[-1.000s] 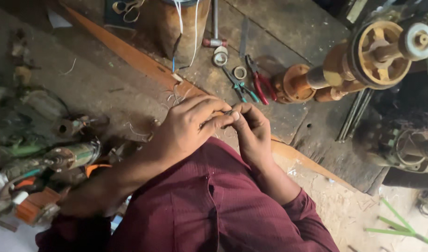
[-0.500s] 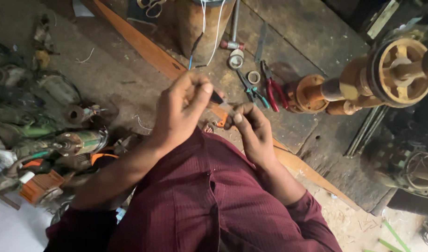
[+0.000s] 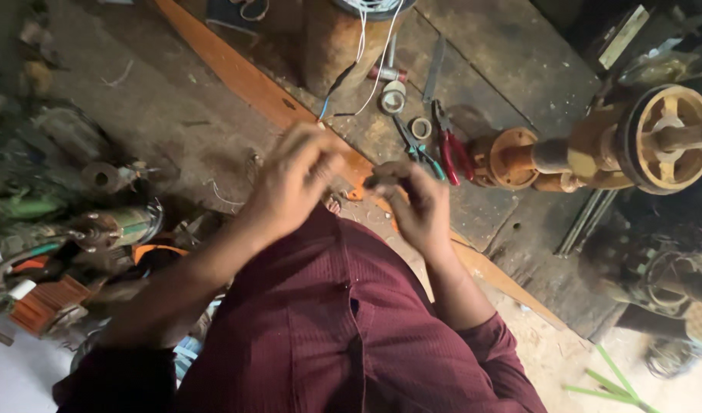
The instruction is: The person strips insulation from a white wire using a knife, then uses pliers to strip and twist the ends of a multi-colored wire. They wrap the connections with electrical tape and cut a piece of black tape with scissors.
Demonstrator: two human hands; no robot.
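My left hand (image 3: 293, 183) is blurred by motion, with its fingers curled, just above my lap in a maroon shirt (image 3: 328, 321). My right hand (image 3: 416, 203) is close beside it, fingertips pinched on a small dark piece (image 3: 375, 182) that I cannot identify. The two hands almost meet over the orange edge strip (image 3: 236, 73) of the wooden workbench (image 3: 511, 46). Whether the left hand also grips the piece is hidden by the blur.
Beyond the hands lie red-handled pliers (image 3: 452, 147), teal-handled cutters (image 3: 412, 141), two tape rolls (image 3: 393, 96) and a rusty cylinder (image 3: 339, 46) with white wires. A rusty pump with a flange and wheel (image 3: 661, 138) is at the right. Old motor parts (image 3: 75, 229) are piled at the left.
My left hand rose away from the right with something dark in its fingers, then came back down close to it. The view has shifted and moved closer.
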